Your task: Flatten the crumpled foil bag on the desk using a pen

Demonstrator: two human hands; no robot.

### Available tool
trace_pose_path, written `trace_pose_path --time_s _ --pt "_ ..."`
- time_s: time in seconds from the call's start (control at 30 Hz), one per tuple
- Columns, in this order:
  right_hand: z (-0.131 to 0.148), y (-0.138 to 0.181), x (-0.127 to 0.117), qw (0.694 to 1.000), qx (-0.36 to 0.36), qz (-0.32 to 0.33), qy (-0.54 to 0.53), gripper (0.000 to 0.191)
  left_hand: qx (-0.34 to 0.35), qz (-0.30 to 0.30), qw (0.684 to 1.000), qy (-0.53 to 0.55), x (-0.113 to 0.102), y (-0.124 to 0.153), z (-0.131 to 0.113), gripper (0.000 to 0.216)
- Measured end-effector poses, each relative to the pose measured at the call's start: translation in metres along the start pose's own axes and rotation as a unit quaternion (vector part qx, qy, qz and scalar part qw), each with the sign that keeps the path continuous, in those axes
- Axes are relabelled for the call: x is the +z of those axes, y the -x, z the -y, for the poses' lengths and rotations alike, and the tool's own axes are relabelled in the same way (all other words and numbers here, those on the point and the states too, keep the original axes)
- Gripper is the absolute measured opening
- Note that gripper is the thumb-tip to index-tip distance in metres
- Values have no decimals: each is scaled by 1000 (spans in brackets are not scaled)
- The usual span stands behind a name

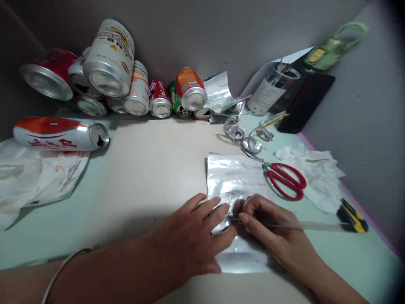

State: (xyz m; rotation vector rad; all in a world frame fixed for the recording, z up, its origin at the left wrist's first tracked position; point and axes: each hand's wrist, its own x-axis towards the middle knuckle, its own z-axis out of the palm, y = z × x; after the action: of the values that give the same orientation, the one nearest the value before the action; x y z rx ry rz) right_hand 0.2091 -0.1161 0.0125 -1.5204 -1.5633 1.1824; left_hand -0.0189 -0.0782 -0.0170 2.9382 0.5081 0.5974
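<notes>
A shiny sheet of can aluminium (236,175) lies flat before me, its lower part under both hands. My left hand (207,232) rests on its left side, fingers spread and pressing down. My right hand (275,232) is closed over the sheet's right side, thumb and forefinger together; whatever is between them is too small to make out. A clear strip like a plastic ruler (325,226) runs from under my right hand toward a black and yellow utility knife (352,217). Red-handled scissors (284,181) lie at the sheet's upper right, their blades partly hidden by it.
Several drink cans (109,59) are stacked along the back wall. An orange and white can (60,134) lies on a plastic bag (38,177) at left. Cut can ends (251,145), crumpled tissue (319,173), a pen cup (268,93) and a dark phone (306,101) are at right.
</notes>
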Motion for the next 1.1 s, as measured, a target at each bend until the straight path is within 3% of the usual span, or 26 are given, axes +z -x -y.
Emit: trace_pose_path --time_s 0.43,0.73,1.1 --pt "2 0 1 1000 10 -9 -28 34 -1 3 1000 -3 2 1 1 85" --pt "-2 1 -3 993 65 -71 -65 37 0 3 1000 7 0 0 2 84" --pt "2 1 -2 995 63 -62 -52 38 3 32 999 6 -1 1 2 79"
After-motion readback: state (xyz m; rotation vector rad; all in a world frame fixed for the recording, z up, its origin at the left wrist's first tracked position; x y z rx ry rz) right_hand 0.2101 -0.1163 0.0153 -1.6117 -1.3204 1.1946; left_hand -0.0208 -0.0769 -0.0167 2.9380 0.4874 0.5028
